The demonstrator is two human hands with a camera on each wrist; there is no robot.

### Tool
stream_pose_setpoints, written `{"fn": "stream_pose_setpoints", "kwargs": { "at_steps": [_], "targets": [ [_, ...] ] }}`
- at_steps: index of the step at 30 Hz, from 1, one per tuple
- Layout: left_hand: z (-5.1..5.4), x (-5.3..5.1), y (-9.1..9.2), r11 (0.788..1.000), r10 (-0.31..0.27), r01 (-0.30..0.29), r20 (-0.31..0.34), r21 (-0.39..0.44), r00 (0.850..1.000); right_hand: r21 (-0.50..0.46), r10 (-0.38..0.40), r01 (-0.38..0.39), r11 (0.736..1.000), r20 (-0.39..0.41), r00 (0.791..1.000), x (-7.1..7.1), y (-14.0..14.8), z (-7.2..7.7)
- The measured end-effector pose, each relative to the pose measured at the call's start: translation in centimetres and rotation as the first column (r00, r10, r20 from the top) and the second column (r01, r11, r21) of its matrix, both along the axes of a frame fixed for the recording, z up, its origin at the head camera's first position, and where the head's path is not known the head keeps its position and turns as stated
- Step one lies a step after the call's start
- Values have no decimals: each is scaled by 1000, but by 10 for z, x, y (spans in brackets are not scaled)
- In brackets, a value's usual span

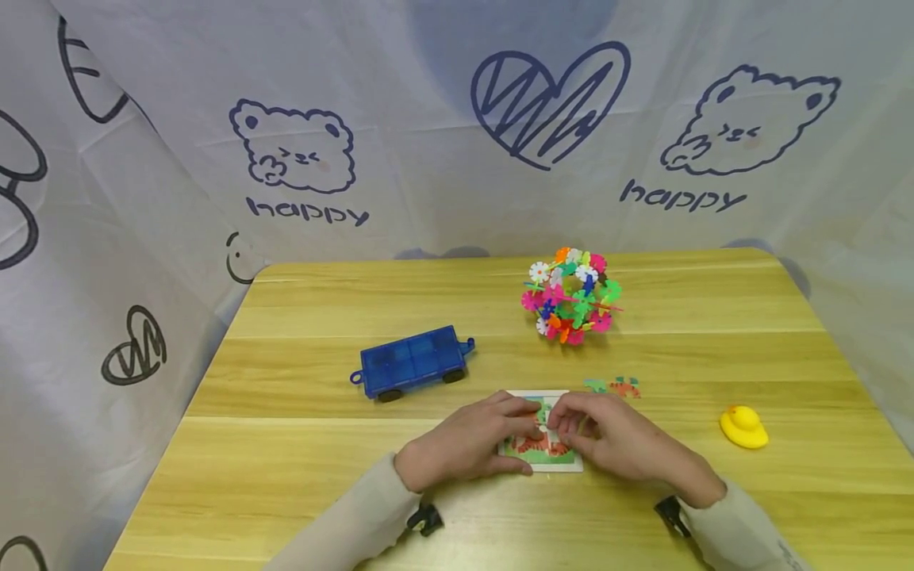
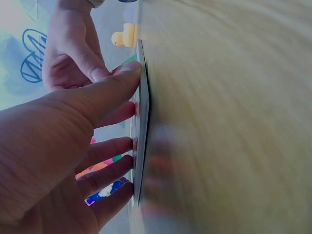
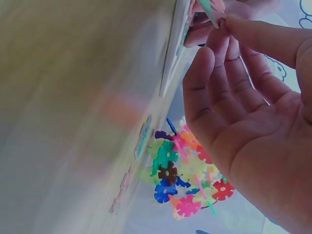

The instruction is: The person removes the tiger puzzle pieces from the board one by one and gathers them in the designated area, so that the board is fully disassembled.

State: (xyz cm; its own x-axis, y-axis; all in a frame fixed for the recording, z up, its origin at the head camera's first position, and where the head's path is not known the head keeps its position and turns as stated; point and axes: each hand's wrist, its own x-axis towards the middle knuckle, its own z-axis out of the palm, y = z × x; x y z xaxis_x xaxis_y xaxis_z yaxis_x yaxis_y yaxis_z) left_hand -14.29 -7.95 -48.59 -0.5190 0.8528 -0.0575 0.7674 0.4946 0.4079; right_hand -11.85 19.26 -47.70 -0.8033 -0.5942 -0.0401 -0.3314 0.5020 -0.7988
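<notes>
A small jigsaw puzzle board (image 1: 564, 467) with a white border and a red-and-green picture lies flat on the table. My left hand (image 1: 474, 440) rests on its left part, fingertips on the picture and the thumb along the near edge. Over the right part, my right hand (image 1: 617, 436) pinches a green-and-pink puzzle piece (image 3: 210, 9) between thumb and index finger. That piece is tilted up from the board in the right wrist view. Fingers hide much of the picture. Beyond the board lie a loose green piece (image 1: 595, 385) and a reddish piece (image 1: 625, 388).
At the back stands a ball of colourful flower-shaped plastic pieces (image 1: 571, 297). A blue toy wagon (image 1: 414, 361) is left of the board, and a yellow rubber duck (image 1: 743, 427) sits to the right. Printed cloth (image 1: 421, 182) hangs behind the wooden table (image 1: 286, 468).
</notes>
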Motion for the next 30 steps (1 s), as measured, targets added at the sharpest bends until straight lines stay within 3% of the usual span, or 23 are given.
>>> {"fn": "stream_pose_setpoints", "kwargs": {
  "at_steps": [6,13,24,30],
  "targets": [
    [0,0,-1,1000,3,-3,9,-5,1000,-17,-10,10,1000,-24,1000,0,5,6],
    [0,0,0,1000,1,-1,7,-22,1000,-20,-78,77,997,-49,996,-4,20,19],
    [-2,-1,-1,1000,-8,8,6,4,1000,6,-165,168,986,-152,974,-15,47,30],
    [-2,-1,-1,1000,-19,20,-8,14,1000,51,-201,210,976,-152,968,-22,60,33]
  ]
}}
